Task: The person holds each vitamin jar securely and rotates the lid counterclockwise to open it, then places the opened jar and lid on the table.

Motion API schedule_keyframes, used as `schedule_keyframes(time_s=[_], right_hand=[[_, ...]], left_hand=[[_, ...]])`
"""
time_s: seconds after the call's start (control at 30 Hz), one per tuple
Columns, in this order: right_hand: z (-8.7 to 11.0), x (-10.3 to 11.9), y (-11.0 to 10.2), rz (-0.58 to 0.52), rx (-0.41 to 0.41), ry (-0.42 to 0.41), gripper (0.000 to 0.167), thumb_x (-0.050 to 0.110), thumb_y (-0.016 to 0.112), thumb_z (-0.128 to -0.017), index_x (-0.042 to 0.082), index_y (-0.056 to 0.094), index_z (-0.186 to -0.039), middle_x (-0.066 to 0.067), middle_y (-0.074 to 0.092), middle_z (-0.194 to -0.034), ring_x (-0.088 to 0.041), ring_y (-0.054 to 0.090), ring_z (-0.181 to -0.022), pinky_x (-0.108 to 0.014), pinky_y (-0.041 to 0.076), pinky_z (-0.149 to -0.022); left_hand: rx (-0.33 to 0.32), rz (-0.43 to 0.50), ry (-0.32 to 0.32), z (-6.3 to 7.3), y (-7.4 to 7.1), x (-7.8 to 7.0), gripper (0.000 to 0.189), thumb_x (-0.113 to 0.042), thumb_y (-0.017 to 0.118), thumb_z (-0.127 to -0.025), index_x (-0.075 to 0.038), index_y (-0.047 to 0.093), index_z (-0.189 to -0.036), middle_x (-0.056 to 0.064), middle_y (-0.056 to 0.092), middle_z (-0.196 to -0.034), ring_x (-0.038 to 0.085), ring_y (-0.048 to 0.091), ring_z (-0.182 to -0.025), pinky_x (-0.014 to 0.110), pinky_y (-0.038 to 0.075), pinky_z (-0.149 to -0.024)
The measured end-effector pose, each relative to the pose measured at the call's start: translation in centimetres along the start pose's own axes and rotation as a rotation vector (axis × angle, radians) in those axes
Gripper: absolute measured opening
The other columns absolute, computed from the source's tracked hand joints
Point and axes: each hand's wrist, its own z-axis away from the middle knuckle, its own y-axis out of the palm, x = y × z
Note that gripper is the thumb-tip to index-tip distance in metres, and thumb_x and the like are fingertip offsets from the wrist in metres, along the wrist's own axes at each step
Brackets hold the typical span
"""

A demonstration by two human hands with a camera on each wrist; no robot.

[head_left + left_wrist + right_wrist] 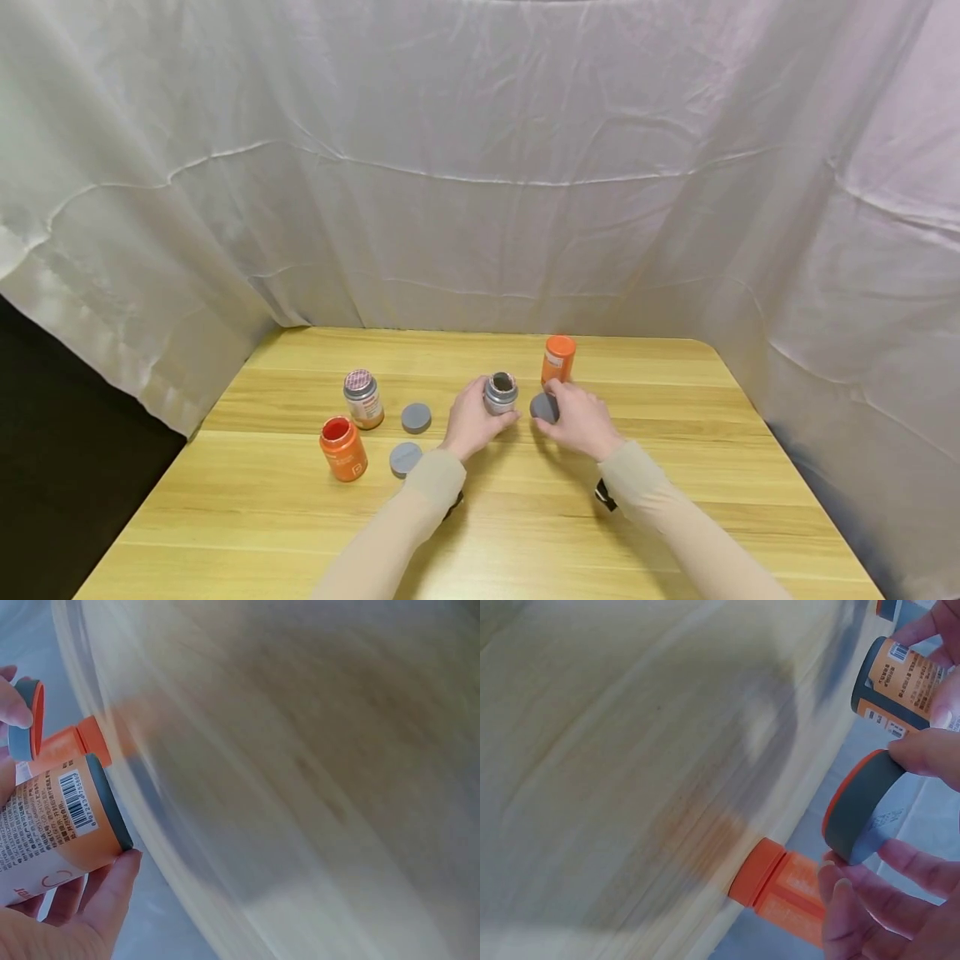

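Near the middle of the table, my left hand (pixel 472 421) grips a grey bottle (pixel 501 393) with an uncapped, dark mouth facing up. In the left wrist view this bottle (pixel 56 825) shows an orange label with a barcode and a dark grey base, the fingers wrapped about its side. Just to the right, my right hand (pixel 583 418) pinches a round grey lid (pixel 544 407) between thumb and fingers. An orange rim edges this lid (pixel 862 802) in the right wrist view. The lid and the bottle are apart, side by side.
Behind the right hand stands an orange bottle (pixel 558 360) with an orange top. Toward the left are a grey bottle (pixel 364 400) with a patterned seal and an open orange jar (pixel 345 457). Two grey lids (pixel 416 418) lie on the wooden table (pixel 525 542). A pale curtain (pixel 480 233) hangs behind.
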Motion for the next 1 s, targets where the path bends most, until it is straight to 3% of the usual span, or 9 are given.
schedule_keyframes(time_s=[0.63, 1.0], right_hand=[[-0.1, -0.1, 1.0, 0.065, 0.074, -0.003, 0.056, 0.033, 0.085, -0.077, 0.007, 0.06, -0.12, -0.012, 0.071, -0.094, -0.026, 0.067, -0.076, -0.04, 0.053, -0.061], [-0.2, -0.1, 1.5, 0.072, 0.075, -0.005, 0.055, 0.031, 0.086, -0.075, 0.005, 0.059, -0.115, -0.011, 0.069, -0.091, -0.026, 0.065, -0.074, -0.041, 0.051, -0.061]], left_hand=[[0.027, -0.001, -0.046, -0.6, 0.6, 1.0, 0.06, -0.028, 0.087, -0.077, -0.01, 0.061, -0.127, 0.009, 0.071, -0.118, 0.029, 0.068, -0.112, 0.048, 0.052, -0.1], [0.062, -0.063, -0.049, -0.8, 0.5, 1.0, 0.06, -0.025, 0.089, -0.073, -0.01, 0.064, -0.124, 0.008, 0.073, -0.112, 0.027, 0.069, -0.105, 0.045, 0.054, -0.095]])
